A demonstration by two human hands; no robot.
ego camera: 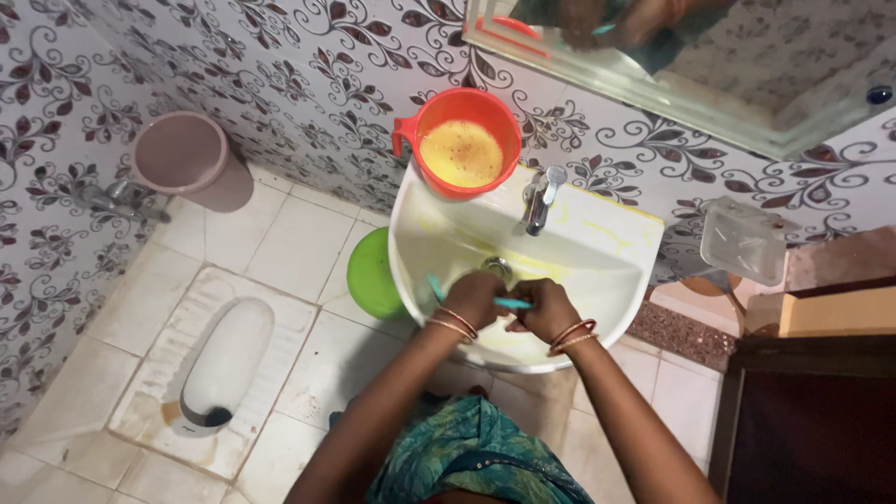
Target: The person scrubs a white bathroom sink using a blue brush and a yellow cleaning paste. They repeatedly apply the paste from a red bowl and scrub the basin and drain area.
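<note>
From the head view I see both of my hands down in the bowl of the white wash basin [597, 233], close together over the drain. My left hand [474, 297] is clenched around a teal brush [435, 286], whose handle end pokes out up and to the left of the fist. My right hand [546, 311] is curled shut too, and a short teal length [512, 303] shows in the gap between the two fists, lying roughly level, left to right. I cannot tell whether that length is the same brush passing through or a separate piece, nor exactly what the right fingers are gripping.

So the long axis runs across the basin from left to right, tilted slightly up on the left side. The left hand has the firmer hold on it, and the right hand meets it at the near-centre end. Both hands sit just near of the drain and below the metal tap [541, 198], which stands on the far rim.

An orange jug [464, 145] with yellowish liquid rests on the far left rim of the basin, well apart from the hands. A green stool [371, 275] sits on the floor to the left, partly under the basin.
</note>
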